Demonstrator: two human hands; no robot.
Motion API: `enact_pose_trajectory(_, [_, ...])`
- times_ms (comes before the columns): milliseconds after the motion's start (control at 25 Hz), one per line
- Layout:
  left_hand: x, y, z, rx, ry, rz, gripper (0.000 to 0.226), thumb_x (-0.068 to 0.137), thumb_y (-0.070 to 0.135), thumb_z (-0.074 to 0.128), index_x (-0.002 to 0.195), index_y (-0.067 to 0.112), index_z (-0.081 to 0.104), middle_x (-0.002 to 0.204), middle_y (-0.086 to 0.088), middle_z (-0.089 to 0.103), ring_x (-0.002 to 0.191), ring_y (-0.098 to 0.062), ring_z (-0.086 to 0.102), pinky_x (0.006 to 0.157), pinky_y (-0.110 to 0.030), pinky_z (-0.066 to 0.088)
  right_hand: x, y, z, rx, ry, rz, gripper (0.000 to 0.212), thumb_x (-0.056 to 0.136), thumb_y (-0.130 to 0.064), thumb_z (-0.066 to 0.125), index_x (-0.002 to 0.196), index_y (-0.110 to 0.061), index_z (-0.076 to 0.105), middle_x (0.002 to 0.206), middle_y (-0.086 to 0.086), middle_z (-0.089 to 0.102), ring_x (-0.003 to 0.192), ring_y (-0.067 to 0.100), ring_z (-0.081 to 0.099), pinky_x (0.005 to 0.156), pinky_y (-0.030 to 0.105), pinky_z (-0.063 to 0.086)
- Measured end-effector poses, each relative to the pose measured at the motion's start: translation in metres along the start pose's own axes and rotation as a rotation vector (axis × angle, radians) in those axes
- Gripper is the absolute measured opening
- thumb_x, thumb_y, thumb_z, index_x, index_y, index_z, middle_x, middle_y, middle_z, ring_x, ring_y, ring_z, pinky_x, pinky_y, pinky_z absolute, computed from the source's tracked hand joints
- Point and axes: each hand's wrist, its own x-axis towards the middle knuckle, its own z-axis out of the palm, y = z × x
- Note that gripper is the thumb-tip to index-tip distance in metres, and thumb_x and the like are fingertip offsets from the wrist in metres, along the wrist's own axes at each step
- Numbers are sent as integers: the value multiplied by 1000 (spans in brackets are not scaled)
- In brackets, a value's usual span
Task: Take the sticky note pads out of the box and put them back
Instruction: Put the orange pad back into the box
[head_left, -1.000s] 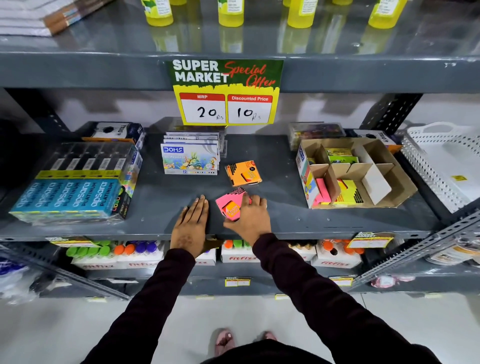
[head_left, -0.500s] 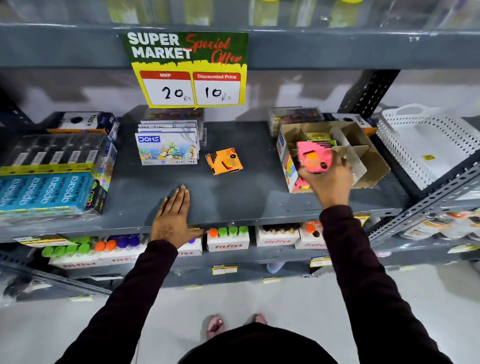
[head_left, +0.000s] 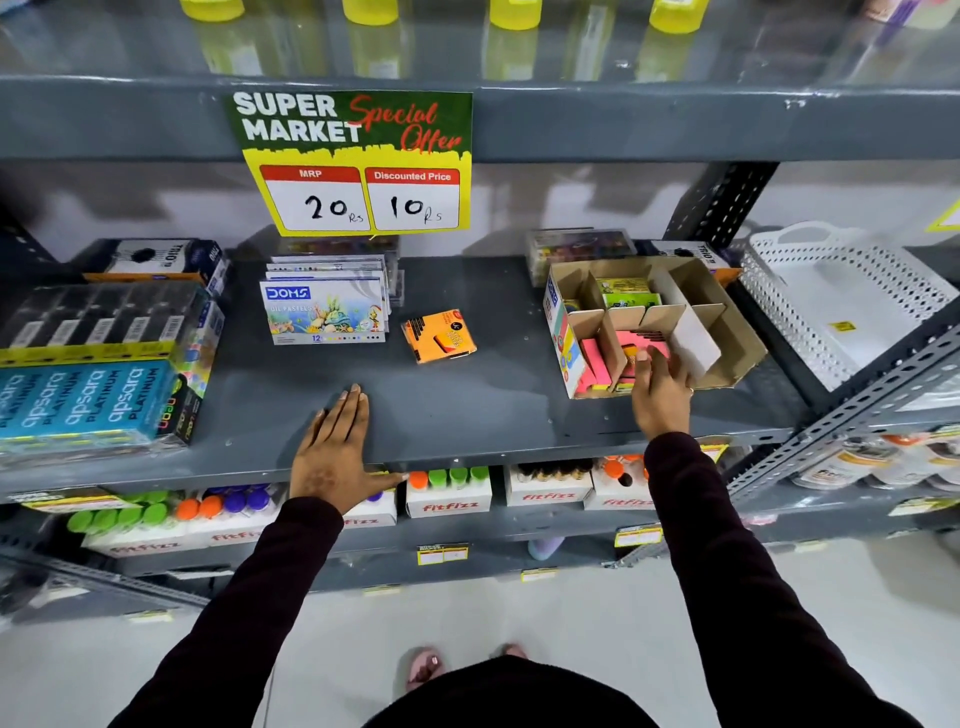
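A cardboard box (head_left: 737, 332) with dividers stands on the right of the grey shelf (head_left: 467, 415). My right hand (head_left: 660, 395) reaches into its front middle compartment, fingers on a pink sticky note pad (head_left: 641, 340) that sits inside; whether the fingers still grip it is unclear. Another pink pad (head_left: 595, 364) stands in the compartment to the left, and a green pad (head_left: 626, 293) lies further back. An orange sticky note pad (head_left: 439, 335) lies alone on the shelf, left of the box. My left hand (head_left: 335, 447) rests flat, fingers together, on the shelf's front edge, holding nothing.
A stack of DOMS oil pastel boxes (head_left: 324, 306) stands behind the orange pad. Blue Apsara packs (head_left: 88, 400) fill the left side. A white perforated basket (head_left: 841, 301) sits right of the box. A price sign (head_left: 358, 161) hangs from the upper shelf. Fitfizz cartons (head_left: 449, 493) line the shelf below.
My right hand picked the pink pad up from the shelf front, carried it right, and lowered it into the box's front compartment. My left hand stayed flat on the shelf edge.
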Motion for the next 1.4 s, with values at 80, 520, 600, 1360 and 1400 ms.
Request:
enact_pose_trajectory(80, [0, -1, 0, -2, -2, -7, 121, 60, 90, 21, 143, 2, 19, 150, -15, 24, 136, -29, 24, 110, -47, 23, -2, -3, -1, -65, 92, -52, 53, 96, -35, 26, 124, 0, 54, 137, 29, 48, 129, 45, 39, 106, 53, 37])
enact_pose_trajectory(520, [-3, 5, -7, -53, 13, 1, 113, 62, 80, 35, 141, -1, 25, 148, -18, 30, 135, -30, 29, 110, -47, 22, -55, -152, 102, -21, -370, -335, 71, 79, -46, 66, 127, 2, 47, 125, 27, 52, 119, 41, 46, 104, 45, 35])
enact_pose_trajectory(600, [-4, 5, -7, -81, 12, -7, 113, 60, 78, 39, 140, -1, 27, 148, -18, 31, 135, -30, 29, 109, -48, 24, -55, -165, 124, -92, -408, -270, 98, 71, -58, 69, 137, 6, 33, 134, 27, 44, 126, 40, 38, 111, 46, 25])
enact_pose_trajectory(1360, [-3, 2, -2, -25, 43, 0, 110, 62, 75, 34, 142, 0, 23, 150, -15, 24, 137, -27, 22, 112, -43, 18, -56, -122, 93, -380, -300, -446, 82, 70, -62, 65, 120, 1, 50, 120, 25, 55, 114, 38, 49, 104, 47, 33])
enact_pose_trajectory(1400, [-2, 2, -2, -21, 41, 4, 106, 66, 72, 38, 142, 0, 23, 150, -15, 22, 138, -27, 21, 112, -43, 17, -57, -122, 93, -390, -310, -445, 84, 71, -64, 64, 121, 2, 50, 121, 25, 55, 115, 38, 49, 105, 47, 32])
